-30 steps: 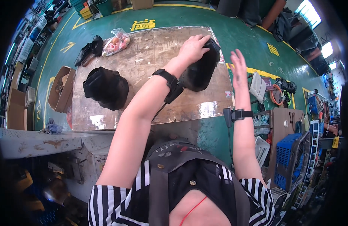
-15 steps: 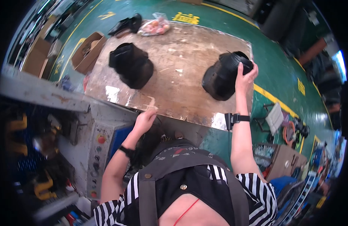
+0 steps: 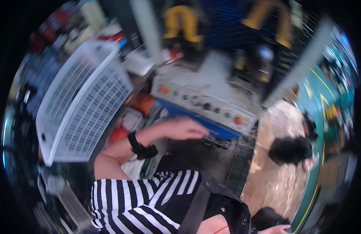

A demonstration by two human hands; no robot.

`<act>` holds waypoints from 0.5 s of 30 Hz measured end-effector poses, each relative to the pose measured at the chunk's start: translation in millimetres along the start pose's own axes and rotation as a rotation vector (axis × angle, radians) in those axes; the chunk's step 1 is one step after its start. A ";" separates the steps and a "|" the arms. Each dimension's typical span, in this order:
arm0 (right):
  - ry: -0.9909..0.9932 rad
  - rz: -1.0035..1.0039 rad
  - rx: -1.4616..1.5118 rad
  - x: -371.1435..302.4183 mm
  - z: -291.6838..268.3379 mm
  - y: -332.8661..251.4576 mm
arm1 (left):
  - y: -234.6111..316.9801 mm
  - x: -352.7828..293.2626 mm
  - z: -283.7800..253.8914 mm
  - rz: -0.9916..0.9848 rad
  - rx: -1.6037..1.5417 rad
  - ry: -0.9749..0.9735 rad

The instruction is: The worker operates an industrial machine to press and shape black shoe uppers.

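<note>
My left hand (image 3: 186, 128) hangs in the air in front of a grey control panel (image 3: 205, 102) with red and dark knobs. Nothing shows in it, and blur hides how its fingers are bent. At the bottom right, my right hand (image 3: 277, 229) is cut by the frame edge, its visible fingers stretched out. Right beside it is a black, rounded, shell-like piece (image 3: 266, 219) on the worn wooden table (image 3: 284, 182); whether they touch is unclear. A second black shell-like piece (image 3: 290, 150) lies farther along the table.
A large white slatted plastic basket (image 3: 86, 101) stands at the left. Behind the control panel are yellow curved machine parts (image 3: 182, 23) and a grey post (image 3: 301, 62). Green floor with yellow lines (image 3: 319, 163) runs past the table. Cardboard boxes (image 3: 328, 173) stand at the right.
My view has swung left, bringing the basket and control panel into the middle. My left hand has left the table edge. My right hand, earlier on the black piece's rim, is now mostly out of frame.
</note>
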State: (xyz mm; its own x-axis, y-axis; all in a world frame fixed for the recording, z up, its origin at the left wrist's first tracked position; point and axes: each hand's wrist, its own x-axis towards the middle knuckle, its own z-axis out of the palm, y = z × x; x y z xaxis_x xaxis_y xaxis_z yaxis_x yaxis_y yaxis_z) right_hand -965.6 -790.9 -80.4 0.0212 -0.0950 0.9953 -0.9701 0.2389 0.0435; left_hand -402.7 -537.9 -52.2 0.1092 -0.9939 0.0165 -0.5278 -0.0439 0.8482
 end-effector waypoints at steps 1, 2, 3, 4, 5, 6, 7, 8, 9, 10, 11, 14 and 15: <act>0.000 -0.027 0.085 -7.3 17.6 -36.7 | 12.5 -16.6 -33.2 -0.005 -0.056 0.078; -0.089 -0.005 0.249 -7.6 14.5 -70.8 | 34.6 -40.8 -79.9 0.014 -0.014 0.156; -0.178 0.015 0.400 -9.3 10.3 -100.9 | 41.9 -69.8 -127.3 0.002 0.154 0.221; -0.270 0.038 0.543 -15.9 4.7 -135.1 | 44.7 -99.9 -169.5 -0.049 0.151 0.378; -0.361 0.060 0.683 -22.1 -2.8 -172.7 | 43.2 -129.1 -220.8 0.006 0.226 0.455; -0.464 0.082 0.829 -28.7 -7.6 -214.0 | 37.1 -161.1 -266.8 -0.095 0.243 0.593; -0.568 0.101 0.963 -37.1 -14.6 -253.8 | 20.0 -193.6 -311.5 -0.104 0.311 0.693; -0.671 0.114 1.075 -46.8 -23.8 -286.6 | -5.0 -221.4 -350.1 -0.233 0.468 0.775; -0.778 0.126 1.203 -51.2 -41.7 -316.7 | -31.8 -270.0 -387.9 -0.420 0.585 0.847; -0.877 0.163 1.373 -68.2 -50.8 -356.8 | -72.0 -320.8 -415.9 -0.504 0.630 0.858; -0.974 0.212 1.513 -77.8 -66.1 -391.2 | -117.0 -358.5 -439.7 -0.620 0.618 0.827; -1.108 -0.073 1.540 -50.2 -164.7 -471.5 | -203.5 -401.8 -442.9 -0.932 0.894 0.597; -1.215 -0.116 1.584 -49.1 -179.8 -489.0 | -246.7 -433.5 -442.7 -0.988 0.839 0.505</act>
State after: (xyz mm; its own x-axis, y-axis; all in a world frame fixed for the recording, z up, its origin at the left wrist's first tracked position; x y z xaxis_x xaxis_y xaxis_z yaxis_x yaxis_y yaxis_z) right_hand -448.8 -729.3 -134.9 0.6042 -0.6914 0.3961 -0.3031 -0.6591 -0.6882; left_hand 53.0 -51.4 -34.2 0.9231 -0.3803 -0.0569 -0.3774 -0.9244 0.0555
